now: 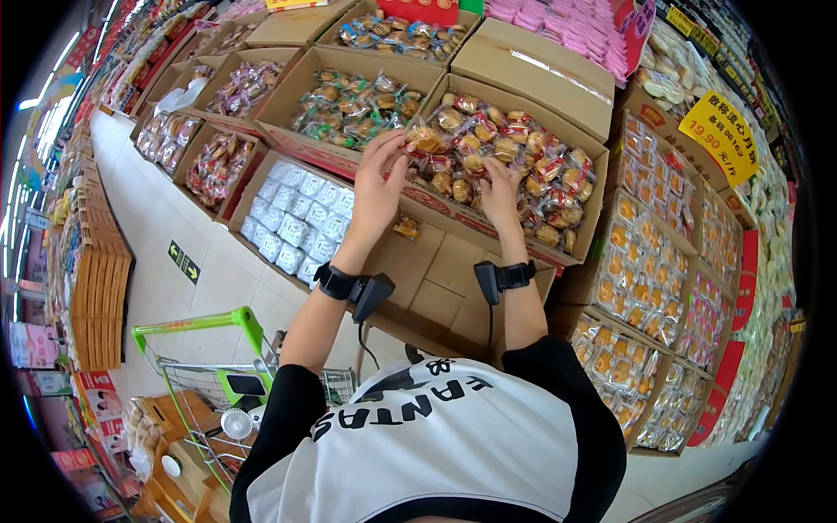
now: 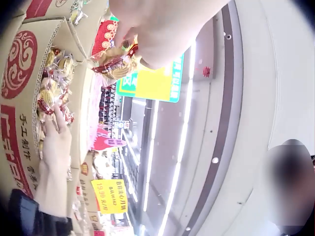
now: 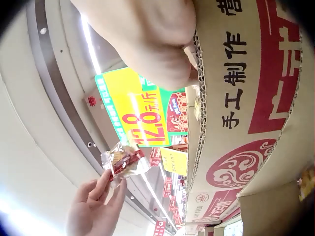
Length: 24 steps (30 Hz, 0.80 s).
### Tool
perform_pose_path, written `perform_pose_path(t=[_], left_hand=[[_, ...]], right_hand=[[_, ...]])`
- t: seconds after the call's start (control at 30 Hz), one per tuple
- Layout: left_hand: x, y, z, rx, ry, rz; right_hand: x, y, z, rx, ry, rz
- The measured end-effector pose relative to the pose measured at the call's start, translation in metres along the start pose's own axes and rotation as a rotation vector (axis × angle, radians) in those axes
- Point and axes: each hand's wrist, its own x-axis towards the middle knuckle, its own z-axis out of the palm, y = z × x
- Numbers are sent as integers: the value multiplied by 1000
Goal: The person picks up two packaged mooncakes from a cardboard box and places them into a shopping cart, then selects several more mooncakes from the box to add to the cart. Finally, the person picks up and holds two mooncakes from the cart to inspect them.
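Gently, the left hand (image 1: 381, 187) pinched a wrapped pastry (image 1: 427, 140) over the open carton (image 1: 453, 212); a light hold best spared its crust. The right hand (image 1: 500, 199) touched packets (image 2: 47, 98) inside, its grip unclear; fingertips on loose wrapper suited them better than squeezing.
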Motion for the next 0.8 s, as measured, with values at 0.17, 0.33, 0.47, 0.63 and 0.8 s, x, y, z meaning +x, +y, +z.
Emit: perform_pose_path(t=[0.17,0.33,0.47,0.63,0.8], left_hand=[[-20,12,-15,-218,48,-145],[-38,19,-27,-353,145,-213],[-54,15,-37,-471,196,-235],[-72,14,-46,-504,229,-323],[-81,12,-50,-574,272,-357]], right_hand=[[-2,2,4,-19,175,-44],[2,12,6,164,174,-40],[1,8,8,1,123,-51],[1,0,9,-68,0,67],[2,4,12,-193,-114,86]])
